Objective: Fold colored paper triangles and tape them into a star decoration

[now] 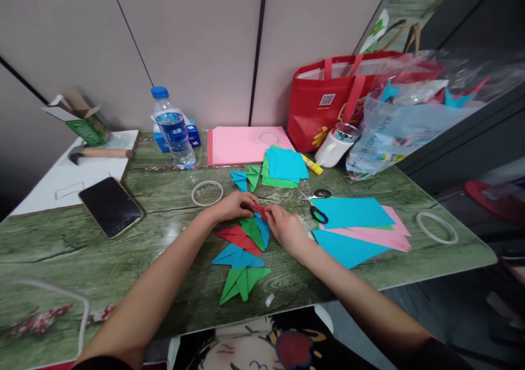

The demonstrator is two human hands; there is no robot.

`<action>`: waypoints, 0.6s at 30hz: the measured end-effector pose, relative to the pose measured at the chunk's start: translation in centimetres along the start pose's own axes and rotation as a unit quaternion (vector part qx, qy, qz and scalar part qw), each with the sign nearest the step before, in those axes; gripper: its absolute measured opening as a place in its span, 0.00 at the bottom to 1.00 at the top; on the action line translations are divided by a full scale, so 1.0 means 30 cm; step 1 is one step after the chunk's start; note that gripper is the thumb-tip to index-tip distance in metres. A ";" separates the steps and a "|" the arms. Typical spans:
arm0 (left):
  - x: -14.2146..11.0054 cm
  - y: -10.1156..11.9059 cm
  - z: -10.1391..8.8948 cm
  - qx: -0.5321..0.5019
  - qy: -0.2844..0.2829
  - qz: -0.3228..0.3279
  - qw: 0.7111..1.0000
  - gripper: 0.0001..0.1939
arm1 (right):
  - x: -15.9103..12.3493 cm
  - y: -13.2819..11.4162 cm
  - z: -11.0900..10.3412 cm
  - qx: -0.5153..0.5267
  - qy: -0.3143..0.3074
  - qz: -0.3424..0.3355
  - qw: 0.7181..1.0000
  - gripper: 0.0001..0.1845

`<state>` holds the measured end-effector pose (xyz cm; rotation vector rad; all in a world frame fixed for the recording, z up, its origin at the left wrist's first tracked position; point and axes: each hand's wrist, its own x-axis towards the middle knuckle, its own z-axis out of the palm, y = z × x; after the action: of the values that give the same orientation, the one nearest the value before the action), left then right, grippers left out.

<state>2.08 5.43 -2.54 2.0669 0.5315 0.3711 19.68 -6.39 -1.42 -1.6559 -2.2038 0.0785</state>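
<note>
Between both hands is a small red folded paper piece (259,209). My left hand (235,205) pinches it from the left, fingers closed. From the right, my right hand (283,225) grips its other side, thumb and fingertips together. Just below lies a row of folded paper pieces: a blue one (262,231), a green one (251,231), a red one (238,238), a wider blue one (235,256) and a green one (243,282) nearest the table edge. Beyond my hands sit a blue folded piece (240,179) and a green folded piece (253,177). My fingers cover part of the red paper.
Black-handled scissors (318,212) touch blue paper sheets (348,212) at right. Square paper slips (287,165), a glue stick (313,165), a white mug (334,150) and a red bag (315,104) stand behind. Leftward are a water bottle (174,132), tape roll (207,193), phone (110,207) and hammer (100,152).
</note>
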 end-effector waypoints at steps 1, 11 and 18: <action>0.000 0.001 0.004 -0.002 0.005 -0.002 1.000 0.09 | 0.000 0.006 0.000 0.017 0.005 -0.002 1.000 0.07; -0.001 0.002 0.041 0.008 0.076 -0.034 0.997 0.02 | 0.000 0.025 0.011 0.117 0.064 0.067 0.989 0.09; -0.002 0.012 0.044 0.077 0.084 -0.028 0.993 0.02 | 0.001 0.048 0.017 0.162 0.068 0.106 0.979 0.12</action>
<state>2.71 4.29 -2.91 2.1752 0.7378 0.4859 20.83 -5.84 -2.27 -1.6482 -1.7953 0.3514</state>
